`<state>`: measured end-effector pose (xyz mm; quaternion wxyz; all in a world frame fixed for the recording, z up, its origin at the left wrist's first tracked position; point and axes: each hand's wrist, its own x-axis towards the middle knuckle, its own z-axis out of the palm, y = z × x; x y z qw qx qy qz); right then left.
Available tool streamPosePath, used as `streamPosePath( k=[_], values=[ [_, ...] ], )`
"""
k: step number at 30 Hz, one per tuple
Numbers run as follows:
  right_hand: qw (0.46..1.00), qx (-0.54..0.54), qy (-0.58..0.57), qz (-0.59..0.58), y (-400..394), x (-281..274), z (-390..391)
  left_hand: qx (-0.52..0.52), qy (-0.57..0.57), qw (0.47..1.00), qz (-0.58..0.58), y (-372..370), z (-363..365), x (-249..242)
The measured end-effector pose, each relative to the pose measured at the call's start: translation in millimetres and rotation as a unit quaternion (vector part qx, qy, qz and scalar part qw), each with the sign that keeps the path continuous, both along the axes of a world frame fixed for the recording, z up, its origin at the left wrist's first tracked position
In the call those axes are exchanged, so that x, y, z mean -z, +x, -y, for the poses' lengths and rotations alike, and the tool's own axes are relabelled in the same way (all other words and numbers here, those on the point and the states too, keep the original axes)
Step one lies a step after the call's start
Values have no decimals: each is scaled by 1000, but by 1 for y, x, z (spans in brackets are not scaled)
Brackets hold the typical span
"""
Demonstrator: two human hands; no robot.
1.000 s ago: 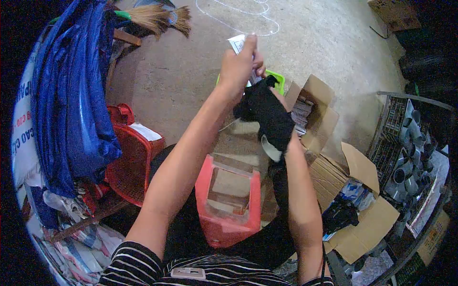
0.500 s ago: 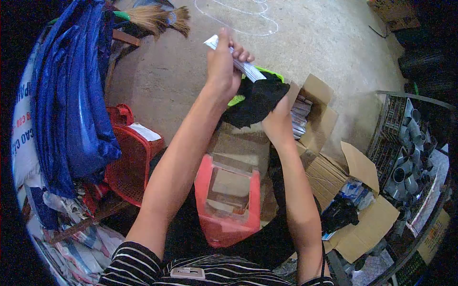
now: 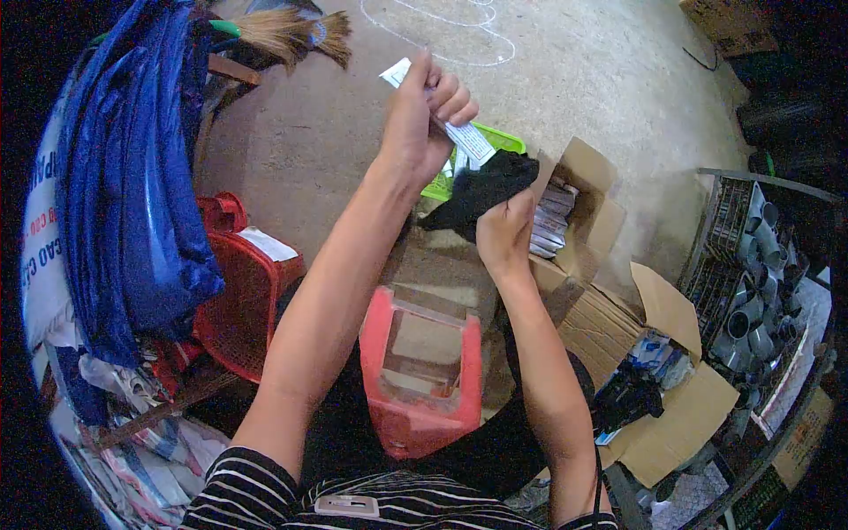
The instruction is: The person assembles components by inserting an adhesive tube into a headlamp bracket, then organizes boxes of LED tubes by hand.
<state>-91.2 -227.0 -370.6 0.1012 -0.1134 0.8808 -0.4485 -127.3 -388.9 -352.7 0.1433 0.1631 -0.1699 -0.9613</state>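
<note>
My left hand is closed around a long, narrow white packet with small print, held slanting down to the right. A black cloth is bunched in my right hand, its upper edge touching the lower end of the packet. Under both hands a bright green basket shows in part, with something white inside it. The cloth and my left hand hide the rest of the basket.
A red plastic stool stands close to my body. At right are an open carton of silvery packs, another open carton, and a rack of grey pipe fittings. Red baskets and a blue tarp are at left.
My right hand has shifted slightly left and its fingers now curl more tightly into the cloth. The cloth has dropped a little, showing more of the green basket. My left hand still grips the packet.
</note>
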Motion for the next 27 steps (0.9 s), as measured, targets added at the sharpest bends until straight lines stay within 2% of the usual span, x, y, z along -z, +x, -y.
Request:
streamPosePath(
  k=[3,4,6,9,10,11,12,13,15,17,19,22,25,27],
  values=[
    [981,100,-106,125,3,16,6,38,-28,998,-34,-1,-1,-4],
    [947,118,-216,207,3,20,8,48,-36,997,-40,-1,-1,-5],
    [821,148,-420,357,1,19,11,60,-38,996,-46,-1,-1,-6],
    [804,118,-448,373,-2,5,12,57,-44,996,-50,0,4,-2],
    [895,84,-317,302,-3,1,11,53,-46,996,-50,1,7,0],
    [958,48,-176,222,-5,-1,7,11,-38,999,-11,0,7,3],
    [990,11,-30,135,-7,-2,3,-31,-30,999,28,-1,8,7],
    [995,-39,-11,93,-9,1,0,-72,-22,995,67,-1,8,10],
    [990,-140,28,9,-11,8,-2,-74,31,994,78,1,8,14],
    [992,-127,21,-15,-10,10,-3,-64,54,992,93,0,2,13],
    [991,-132,14,-15,-12,13,-5,-31,73,996,48,1,3,12],
    [988,-138,-53,38,-13,16,-10,-1,64,998,7,4,8,9],
    [980,-72,-156,104,-11,12,-6,18,62,998,-26,4,13,7],
    [963,-90,-204,148,-19,-8,-4,25,88,995,-48,4,16,7]
  ],
)
